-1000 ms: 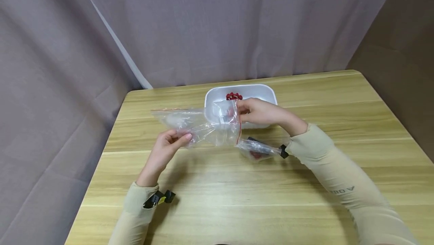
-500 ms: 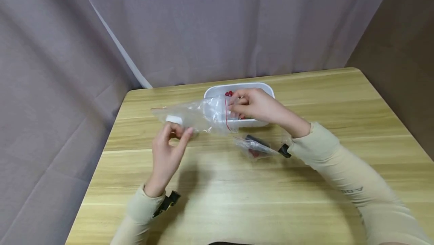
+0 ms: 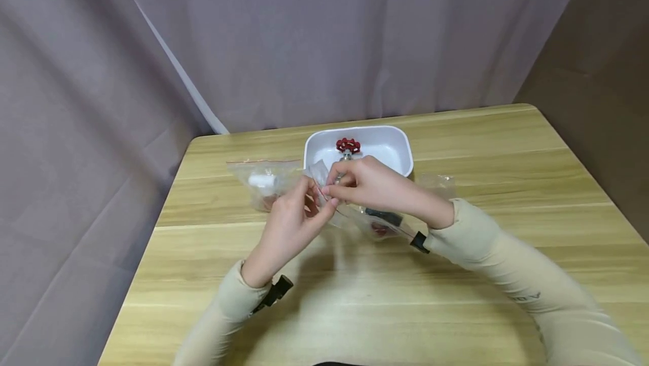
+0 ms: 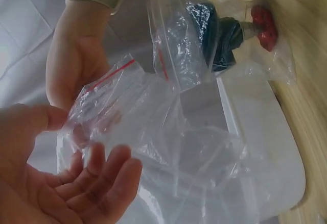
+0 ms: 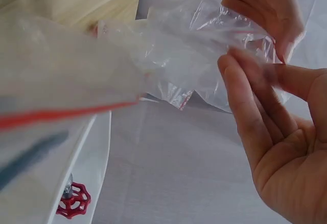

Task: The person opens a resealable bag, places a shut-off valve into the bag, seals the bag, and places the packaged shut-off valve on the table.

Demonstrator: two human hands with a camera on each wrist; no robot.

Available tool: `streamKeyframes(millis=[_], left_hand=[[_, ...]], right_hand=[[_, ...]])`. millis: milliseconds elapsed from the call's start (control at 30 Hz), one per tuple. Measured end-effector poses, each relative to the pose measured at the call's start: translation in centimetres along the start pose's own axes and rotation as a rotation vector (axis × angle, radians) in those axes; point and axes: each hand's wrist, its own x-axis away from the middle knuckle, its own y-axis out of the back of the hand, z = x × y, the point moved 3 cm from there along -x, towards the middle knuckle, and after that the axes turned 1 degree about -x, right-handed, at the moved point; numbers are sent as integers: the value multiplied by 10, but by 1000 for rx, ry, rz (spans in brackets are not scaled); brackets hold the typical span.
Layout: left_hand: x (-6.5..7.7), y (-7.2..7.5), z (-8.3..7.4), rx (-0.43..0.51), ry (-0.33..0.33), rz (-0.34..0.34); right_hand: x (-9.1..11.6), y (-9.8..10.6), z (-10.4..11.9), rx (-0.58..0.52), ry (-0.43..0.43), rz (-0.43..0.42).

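Note:
A clear zip bag [image 3: 318, 173] with a red line along its mouth is held between both hands in front of the white tray [image 3: 408, 157]. My left hand [image 3: 289, 219] pinches the mouth edge between thumb and index finger. Close beside it, my right hand [image 3: 377, 188] pinches the same edge with thumb and fingertips. The bag [image 4: 148, 106] looks crumpled and see-through in the left wrist view. Inside the tray lies a valve with a red handwheel [image 3: 348, 145], partly hidden by the right hand.
Left of the hands lies a zip bag [image 3: 240, 170] with a white piece and something red. Under the right forearm is another bag holding a black and red item [image 3: 383, 218]. Clear plastic [image 3: 440, 182] lies right of the tray. Curtains stand behind the table [image 3: 355, 309].
The left hand has moved right from near the left bag to the held bag's mouth. The right hand has come slightly left and down, so both hands now meet. The red handwheel shows more fully.

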Motion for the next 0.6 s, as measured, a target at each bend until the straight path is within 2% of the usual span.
streamKeyframes(millis=[67, 167, 300, 433, 600], left_hand=[[1, 2, 1, 5, 13, 20], [2, 7, 3, -10, 25, 12], [2, 21, 9, -47, 52, -49], [5, 39, 17, -94, 92, -112], [11, 50, 19, -147, 67, -71]], right_hand=[[1, 0, 1, -3, 26, 11], [2, 1, 0, 28, 53, -10], [3, 7, -11, 136, 59, -96], [2, 16, -27, 208, 7, -167], [0, 20, -35, 227, -14, -151]])
